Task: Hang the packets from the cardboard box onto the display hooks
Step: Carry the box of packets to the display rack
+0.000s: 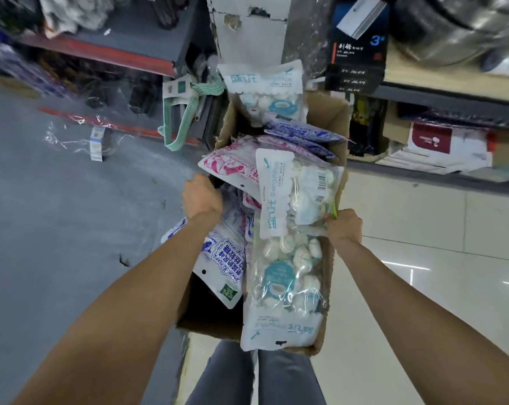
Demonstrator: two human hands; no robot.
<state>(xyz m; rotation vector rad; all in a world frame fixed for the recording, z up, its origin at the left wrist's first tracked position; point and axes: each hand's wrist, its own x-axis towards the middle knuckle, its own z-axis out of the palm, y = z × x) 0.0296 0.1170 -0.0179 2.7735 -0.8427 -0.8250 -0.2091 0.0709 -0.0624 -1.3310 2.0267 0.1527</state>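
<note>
A long cardboard box (329,118) full of packets is held out in front of me above the floor. My left hand (202,197) grips its left rim and my right hand (344,226) grips its right rim. On top lie clear packets of white pieces with teal labels (285,276), one near me and one at the far end (265,89). Pink-printed (230,166) and blue-printed (221,255) packets lie under them. No display hooks can be made out.
Store shelves with red edges (101,52) stand at the left, holding dark goods. A white pillar (247,33) rises behind the box. Shelving with black cards (358,54) and boxes runs along the right. Grey floor lies left, white tiles right. My legs (256,375) are below the box.
</note>
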